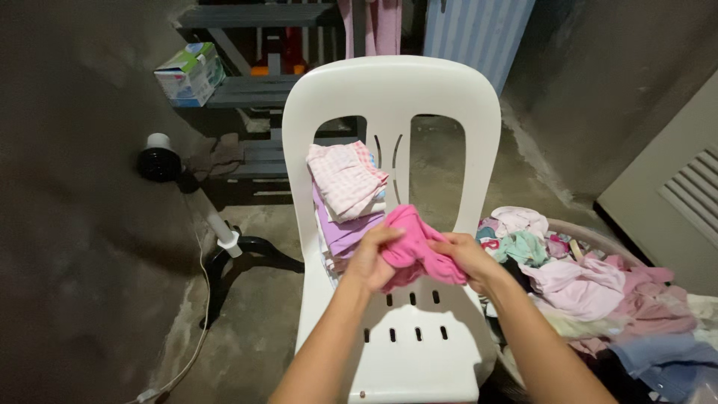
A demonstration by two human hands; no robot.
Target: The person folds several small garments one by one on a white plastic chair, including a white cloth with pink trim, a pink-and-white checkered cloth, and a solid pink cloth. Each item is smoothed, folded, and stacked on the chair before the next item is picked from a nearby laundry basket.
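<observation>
Over the white plastic chair (396, 329), the left hand (372, 262) and right hand (467, 258) clench a bright pink cloth (415, 251), folding it, and next it needs laying on the folded pile (345, 198).

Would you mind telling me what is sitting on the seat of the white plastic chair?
A stack of folded clothes, pink checked on top and lilac below, rests on the white chair. The left hand hides the stack's base.

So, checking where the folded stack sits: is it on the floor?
No, the folded clothes rest stacked on the white chair, beside both hands gripping a pink garment.
</observation>
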